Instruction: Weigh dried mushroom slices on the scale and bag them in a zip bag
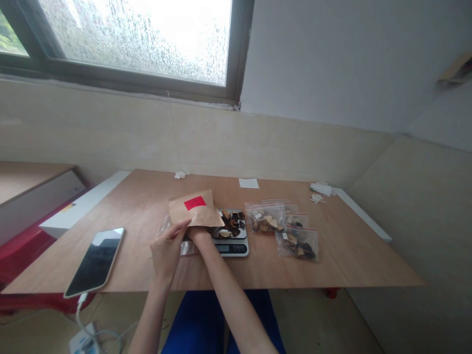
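Near the front edge of the wooden surface (147, 206) lies a phone (96, 261) with a dark screen, on the left. In the middle, the left hand (167, 248) pinches the lower edge of a brown paper envelope (195, 209) with a red label, its fingers closed on the paper. The right hand (199, 233) is mostly hidden under the envelope, so it probably grips it too. Just behind stands a small scale (231, 242) carrying dark dried pieces. To the right lie clear bags (282, 227) with similar pieces. Farther away rests a white paper slip (249, 183).
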A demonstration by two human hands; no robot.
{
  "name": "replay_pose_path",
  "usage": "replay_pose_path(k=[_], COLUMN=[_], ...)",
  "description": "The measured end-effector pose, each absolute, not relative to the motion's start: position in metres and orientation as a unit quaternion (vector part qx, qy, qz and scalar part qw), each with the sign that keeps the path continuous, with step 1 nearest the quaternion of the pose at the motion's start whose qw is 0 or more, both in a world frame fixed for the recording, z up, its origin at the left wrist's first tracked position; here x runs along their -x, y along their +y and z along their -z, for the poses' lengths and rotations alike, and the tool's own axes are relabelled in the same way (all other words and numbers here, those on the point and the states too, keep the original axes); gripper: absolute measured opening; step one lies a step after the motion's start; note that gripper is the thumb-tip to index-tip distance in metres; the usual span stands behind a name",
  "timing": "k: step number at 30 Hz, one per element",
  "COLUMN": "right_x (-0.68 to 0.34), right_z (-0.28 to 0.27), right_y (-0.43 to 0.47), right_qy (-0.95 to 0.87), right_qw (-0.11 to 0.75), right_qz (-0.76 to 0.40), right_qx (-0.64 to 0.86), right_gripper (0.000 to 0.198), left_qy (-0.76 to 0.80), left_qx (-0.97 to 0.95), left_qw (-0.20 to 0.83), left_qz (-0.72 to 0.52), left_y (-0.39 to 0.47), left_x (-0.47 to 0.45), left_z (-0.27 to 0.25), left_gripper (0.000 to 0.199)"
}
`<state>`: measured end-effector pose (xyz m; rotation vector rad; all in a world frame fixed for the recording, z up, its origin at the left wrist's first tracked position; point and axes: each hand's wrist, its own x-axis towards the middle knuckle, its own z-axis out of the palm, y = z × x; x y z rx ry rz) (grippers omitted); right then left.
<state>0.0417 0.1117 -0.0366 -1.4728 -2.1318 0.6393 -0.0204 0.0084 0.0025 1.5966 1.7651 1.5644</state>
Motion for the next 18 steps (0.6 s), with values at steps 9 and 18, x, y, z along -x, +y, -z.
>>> replay_pose_path(k=[9, 18], right_x=[-0.04, -0.028], right_z=[0.038, 0.047], right_y=[0.118, 0.118], right_qy=[-0.764, -0.775], right_qw=[0.202, 0.212], right_qz=[-0.262, -0.25], right_qx=[0.553, 0.54], right_gripper=[0.032, 0.027], left_qy=[0.618, 0.623], left_qx=[-0.56, -0.555], left_qw=[0.118, 0.115], left_qz=[-0.539, -0.539], left_y=[0.008, 0.007], left_x=[0.019, 0.02], left_z=[-0.004, -0.001], left_gripper=[0.024, 0.025])
